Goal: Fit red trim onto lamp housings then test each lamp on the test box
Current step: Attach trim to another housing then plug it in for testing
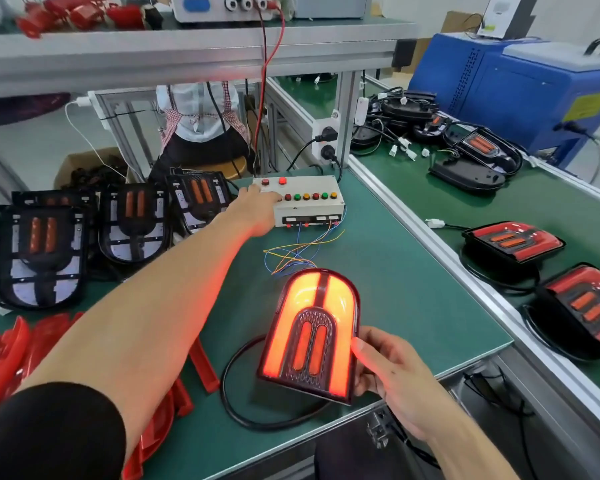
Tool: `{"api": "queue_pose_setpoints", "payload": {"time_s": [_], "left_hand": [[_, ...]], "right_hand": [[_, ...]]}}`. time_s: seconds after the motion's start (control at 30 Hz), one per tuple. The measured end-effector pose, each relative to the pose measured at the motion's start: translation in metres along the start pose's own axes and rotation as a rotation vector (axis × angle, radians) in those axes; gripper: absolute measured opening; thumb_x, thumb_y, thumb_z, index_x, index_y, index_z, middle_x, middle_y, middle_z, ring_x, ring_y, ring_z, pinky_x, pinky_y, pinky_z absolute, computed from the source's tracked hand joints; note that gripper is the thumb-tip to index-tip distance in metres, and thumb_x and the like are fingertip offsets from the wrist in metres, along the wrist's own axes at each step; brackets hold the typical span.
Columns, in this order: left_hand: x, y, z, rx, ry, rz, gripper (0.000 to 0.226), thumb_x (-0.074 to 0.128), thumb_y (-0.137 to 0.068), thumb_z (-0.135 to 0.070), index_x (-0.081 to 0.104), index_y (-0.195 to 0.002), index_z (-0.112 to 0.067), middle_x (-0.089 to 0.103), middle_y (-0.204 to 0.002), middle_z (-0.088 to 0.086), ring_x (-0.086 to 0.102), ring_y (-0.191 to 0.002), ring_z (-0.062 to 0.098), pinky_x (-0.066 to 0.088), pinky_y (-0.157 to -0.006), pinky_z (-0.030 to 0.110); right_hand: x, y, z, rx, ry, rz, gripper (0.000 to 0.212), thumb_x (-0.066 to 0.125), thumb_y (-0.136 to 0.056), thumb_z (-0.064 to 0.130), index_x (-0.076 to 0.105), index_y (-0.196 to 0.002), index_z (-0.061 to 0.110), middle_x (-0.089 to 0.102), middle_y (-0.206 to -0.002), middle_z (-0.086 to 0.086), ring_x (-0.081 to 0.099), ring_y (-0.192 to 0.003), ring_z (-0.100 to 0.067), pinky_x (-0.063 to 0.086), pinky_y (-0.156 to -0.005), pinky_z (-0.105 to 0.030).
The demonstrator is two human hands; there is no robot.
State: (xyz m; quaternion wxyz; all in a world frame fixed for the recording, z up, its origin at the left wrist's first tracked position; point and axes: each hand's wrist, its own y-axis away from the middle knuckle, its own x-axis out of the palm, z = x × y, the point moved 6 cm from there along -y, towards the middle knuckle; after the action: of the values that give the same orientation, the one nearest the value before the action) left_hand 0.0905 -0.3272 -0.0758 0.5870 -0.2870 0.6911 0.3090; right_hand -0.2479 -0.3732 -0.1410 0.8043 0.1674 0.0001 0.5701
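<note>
Lamp (310, 336) glowing bright red-orange, tilting up off the green surface (395, 271) near its front edge, right hand (392, 372) gripping its right side with thumb lying across the lit face. Left hand (257, 209) reaching out to the test box (305, 202), fingers resting on its top by the row of coloured buttons; curl of those fingers not showing clearly. Thin coloured wires (298, 251) trailing from box toward lamp. Untrimmed housings (84, 233) standing in a row at left, red trim pieces (7, 348) piling at near left. Finished lamps (551, 275) lying on the adjoining bench beside a blue machine (520, 88). Aluminium shelf (153, 53) spanning overhead.
</note>
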Motion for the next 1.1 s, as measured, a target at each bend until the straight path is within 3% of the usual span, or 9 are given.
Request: {"api": "queue_pose_setpoints", "payload": {"time_s": [0.43,0.57,0.63,0.73,0.87,1.1], "left_hand": [[-0.01,0.002,-0.006,-0.014,-0.027,0.011,0.068,0.043,-0.095,-0.002,0.041,-0.155,-0.032,0.029,-0.154,0.02,0.035,-0.141,0.042,0.036,-0.115,0.054],[-0.025,-0.001,-0.02,0.015,-0.029,-0.094,0.059,0.046,-0.094,-0.001,0.053,-0.148,-0.025,0.035,-0.144,0.018,0.043,-0.132,0.041,0.044,-0.107,0.054],[-0.026,-0.004,-0.035,0.092,0.004,-0.115,0.06,0.044,-0.096,-0.001,0.05,-0.15,-0.027,0.041,-0.142,0.016,0.048,-0.129,0.041,0.045,-0.105,0.053],[-0.014,-0.012,-0.059,0.183,0.038,-0.021,0.069,0.038,-0.096,0.0,0.038,-0.156,-0.033,0.039,-0.156,0.014,0.045,-0.137,0.04,0.044,-0.106,0.047],[0.002,-0.023,-0.076,0.17,0.007,0.041,0.073,0.041,-0.095,-0.001,0.03,-0.159,-0.036,0.041,-0.152,0.013,0.048,-0.133,0.038,0.043,-0.095,0.042],[0.007,-0.031,-0.079,0.128,-0.048,0.068,0.074,0.04,-0.095,-0.002,0.03,-0.159,-0.038,0.038,-0.155,0.014,0.04,-0.139,0.037,0.041,-0.103,0.045]], "right_hand": [[0.001,0.002,0.001,0.002,-0.005,-0.01,0.023,0.051,-0.104,0.012,0.066,-0.11,-0.004,0.063,-0.078,-0.019,0.055,-0.06,-0.02,0.052,-0.057,-0.026],[0.001,0.003,0.003,0.003,0.024,-0.011,0.024,0.051,-0.105,0.014,0.066,-0.113,-0.003,0.062,-0.081,-0.021,0.056,-0.064,-0.021,0.052,-0.059,-0.027],[0.002,0.004,0.004,-0.002,0.015,-0.006,0.024,0.051,-0.105,0.014,0.065,-0.114,-0.004,0.06,-0.08,-0.022,0.055,-0.063,-0.021,0.052,-0.059,-0.027],[0.003,0.004,0.005,-0.002,0.011,0.004,0.025,0.052,-0.104,0.014,0.063,-0.114,-0.007,0.059,-0.083,-0.024,0.055,-0.063,-0.021,0.051,-0.058,-0.026],[0.004,0.004,0.007,-0.004,0.003,0.012,0.022,0.052,-0.104,0.012,0.063,-0.108,-0.007,0.057,-0.08,-0.023,0.055,-0.064,-0.022,0.051,-0.057,-0.026],[0.002,0.004,0.007,0.003,0.031,0.014,0.024,0.053,-0.104,0.017,0.064,-0.111,-0.003,0.06,-0.079,-0.018,0.057,-0.063,-0.019,0.053,-0.061,-0.028]]}}
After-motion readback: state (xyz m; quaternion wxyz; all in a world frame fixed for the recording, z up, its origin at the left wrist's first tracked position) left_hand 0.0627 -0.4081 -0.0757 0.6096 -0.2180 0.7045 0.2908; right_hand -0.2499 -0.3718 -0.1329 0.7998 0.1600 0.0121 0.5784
